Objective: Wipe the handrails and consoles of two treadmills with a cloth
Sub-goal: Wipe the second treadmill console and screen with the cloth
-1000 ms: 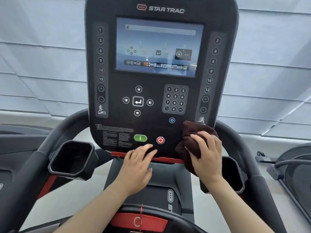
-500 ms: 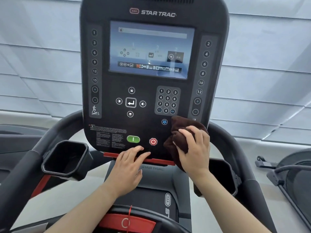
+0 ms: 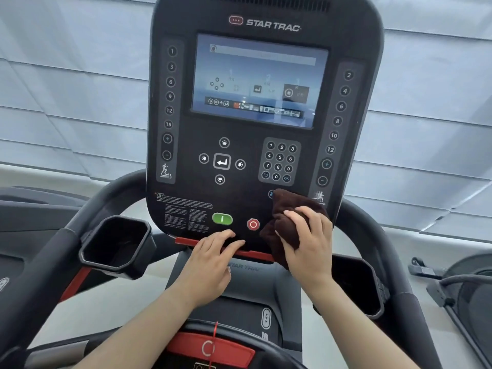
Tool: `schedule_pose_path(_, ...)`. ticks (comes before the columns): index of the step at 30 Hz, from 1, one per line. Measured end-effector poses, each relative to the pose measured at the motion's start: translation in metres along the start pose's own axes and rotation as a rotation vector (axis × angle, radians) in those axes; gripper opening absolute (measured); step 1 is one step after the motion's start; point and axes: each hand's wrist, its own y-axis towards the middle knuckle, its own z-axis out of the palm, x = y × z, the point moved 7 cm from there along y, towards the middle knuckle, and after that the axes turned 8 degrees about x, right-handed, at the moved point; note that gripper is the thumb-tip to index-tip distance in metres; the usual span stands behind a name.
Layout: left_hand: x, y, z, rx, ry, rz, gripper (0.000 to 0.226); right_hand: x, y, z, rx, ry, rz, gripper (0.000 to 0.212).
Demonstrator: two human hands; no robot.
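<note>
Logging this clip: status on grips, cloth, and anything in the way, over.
Right grip holds cloth pressed on console lower right. Left grip flat on console's bottom edge. Red stop button just left of cloth.

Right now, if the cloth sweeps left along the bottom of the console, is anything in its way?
Yes. The left hand lies with its fingers on the console bottom edge, below the green button, in the leftward path of the cloth. The red button sits on the panel just left of the cloth. The right hand grips the cloth.
</note>
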Motion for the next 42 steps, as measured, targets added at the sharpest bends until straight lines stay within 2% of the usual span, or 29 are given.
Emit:
schedule_pose_path(7, 0.004, -0.001, -0.002, -0.001, -0.049, -0.009, 0.058, 0.008, 0.012, -0.025, -0.055, 0.072, 0.093, 0.036)
schedule_pose_path(14, 0.008, -0.006, -0.008, -0.032, -0.134, 0.012, 0.052, 0.011, -0.032, -0.019, 0.006, 0.080, 0.253, 0.037)
schedule_pose_path(19, 0.015, -0.010, -0.024, -0.035, -0.186, 0.062, 0.051, 0.037, -0.038, -0.026, 0.003, 0.031, 0.303, 0.040)
schedule_pose_path(33, 0.106, -0.066, -0.068, -0.008, -0.205, 0.032, 0.052, 0.144, -0.017, 0.019, 0.002, 0.098, 0.271, 0.039)
schedule_pose_path(42, 0.128, -0.096, -0.076, -0.030, -0.192, -0.069, 0.052, 0.172, -0.021, 0.048, 0.131, 0.167, 0.168, 0.037)
